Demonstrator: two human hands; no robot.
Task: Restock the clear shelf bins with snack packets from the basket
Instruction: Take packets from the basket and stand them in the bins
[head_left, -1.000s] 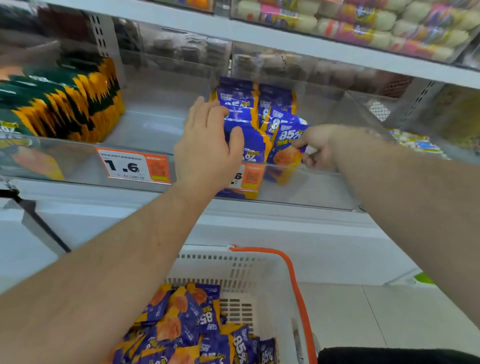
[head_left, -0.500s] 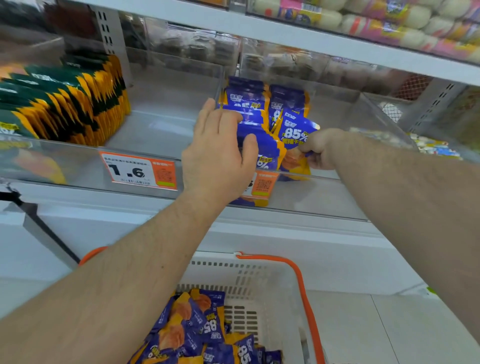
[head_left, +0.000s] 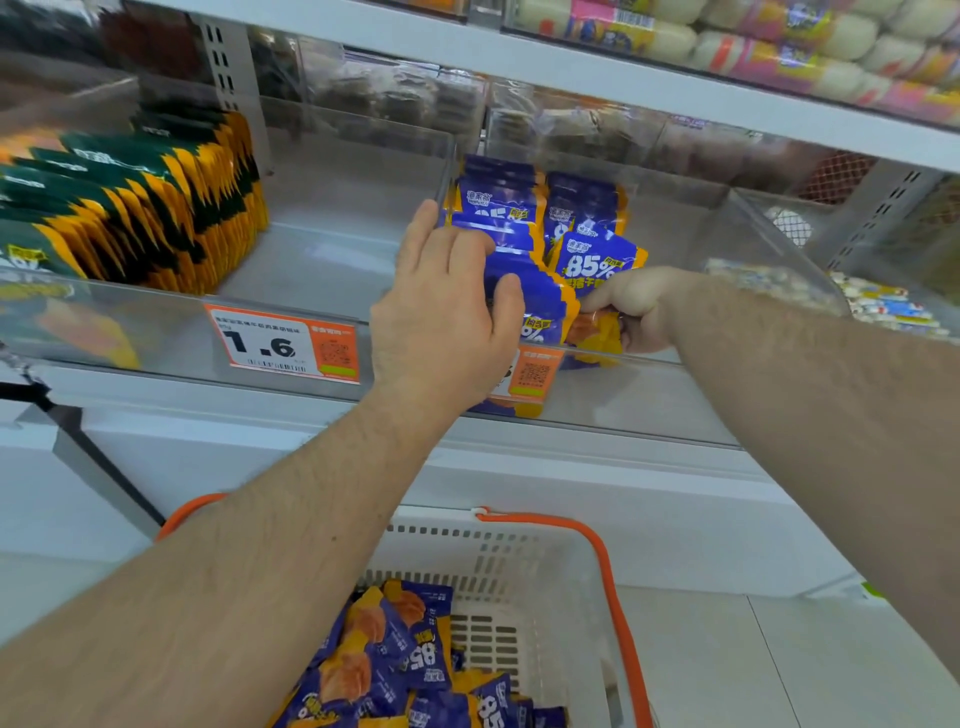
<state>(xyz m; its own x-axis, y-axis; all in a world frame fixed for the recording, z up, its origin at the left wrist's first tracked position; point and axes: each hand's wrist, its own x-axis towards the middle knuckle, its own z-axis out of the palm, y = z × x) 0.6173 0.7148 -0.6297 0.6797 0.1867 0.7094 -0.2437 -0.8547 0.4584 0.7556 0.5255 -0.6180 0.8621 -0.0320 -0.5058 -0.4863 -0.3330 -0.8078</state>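
The upper shelf at the top of the frame is cut off, and its pale wrapped rolls (head_left: 810, 47) at the upper right are blurred. Dark goods behind the clear bins at upper centre cannot be made out through the plastic. The green and yellow packets (head_left: 130, 208) at the left run off the frame edge. The print on the orange price tag (head_left: 283, 345) reads "1.6"; its smaller text is illegible. A second orange tag (head_left: 535, 376) is partly covered by the left hand. The contents of the bin at the far right (head_left: 883, 306) are hard to identify.

The clear bin (head_left: 649, 400) at centre frame holds two rows of purple snack packets (head_left: 498, 202) standing upright. The left hand (head_left: 441, 317) reaches over the bin's front wall with fingers spread and fairly straight, laid against the front of the left row; its thumb rests on a front packet. The right hand (head_left: 636, 306) is curled tight around the lower part of one purple packet (head_left: 597, 262) marked "85%", holding it upright at the front of the right row, just beside the left hand. The two hands do not touch.

The white basket (head_left: 545, 561) with an orange handle sits at lower centre, below both forearms and well apart from the hands. More purple packets (head_left: 410, 654) lie loose in it, partly hidden by the left forearm and cut off by the bottom edge.
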